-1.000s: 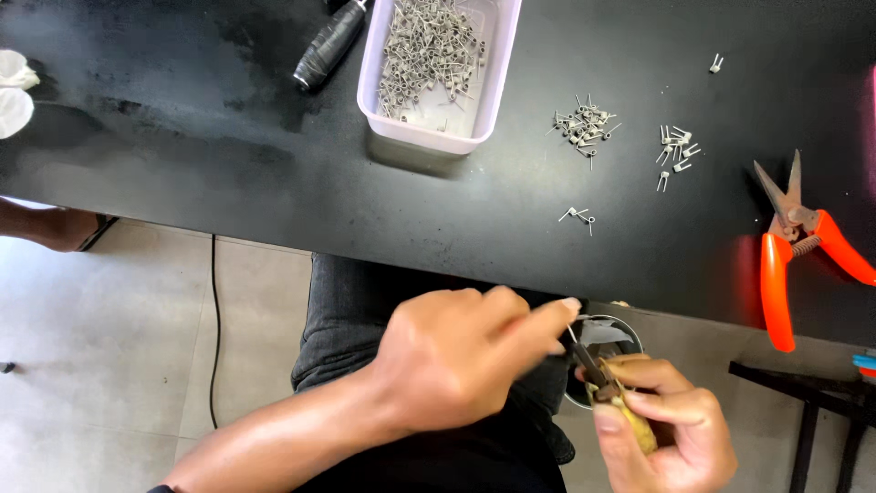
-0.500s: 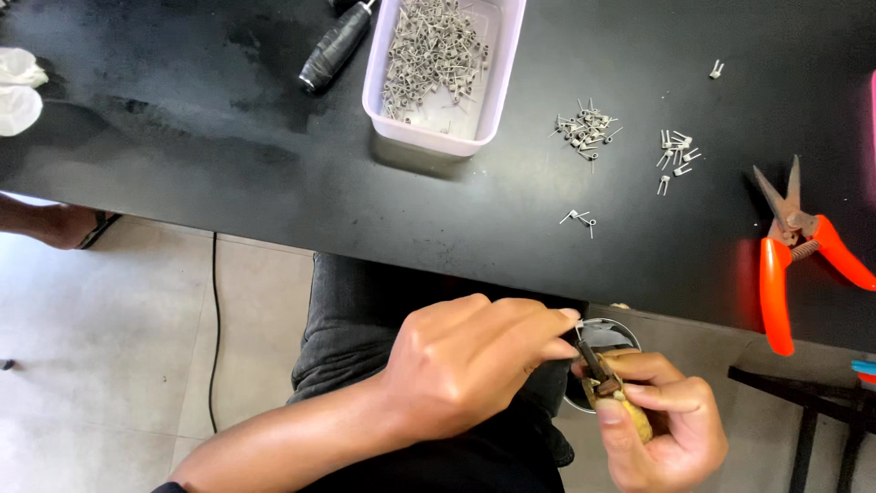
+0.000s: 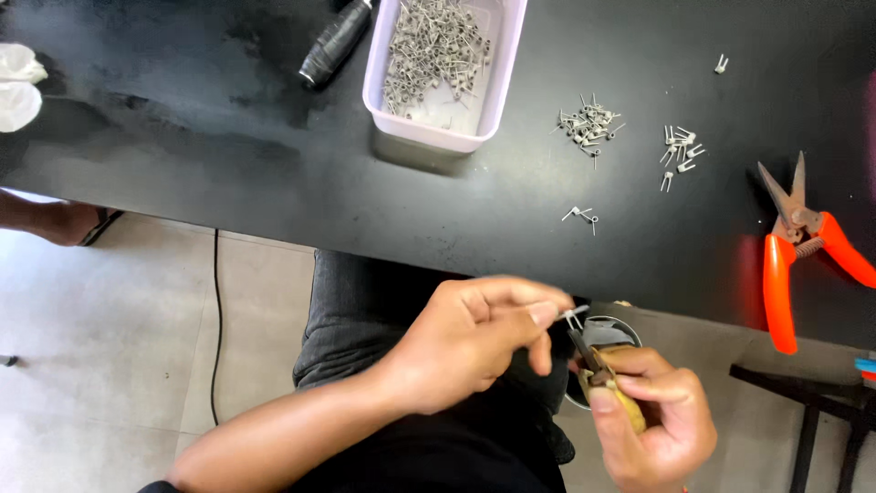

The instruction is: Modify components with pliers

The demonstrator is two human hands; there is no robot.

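Coil (image 3: pixel 574 315), a small wire piece, sits pinched between the left hand's (image 3: pixel 474 342) thumb and fingertips, below the table's (image 3: pixel 228 173) near edge and above the person's lap. At the far left, white cloth (image 3: pixel 18 87) lies at 9 o'clock from a black handle (image 3: pixel 333 44). Next comes a pale tub (image 3: pixel 493 100) full of wire coils, then loose heaps (image 3: pixel 589 123) at 3 o'clock from it, with two strays (image 3: pixel 581 215) at 6 o'clock. The right hand (image 3: pixel 652 420) is closed around small pliers (image 3: pixel 598 370), whose tip meets the coil. Orange snips (image 3: pixel 803 246) lie at 1 o'clock from that hand.
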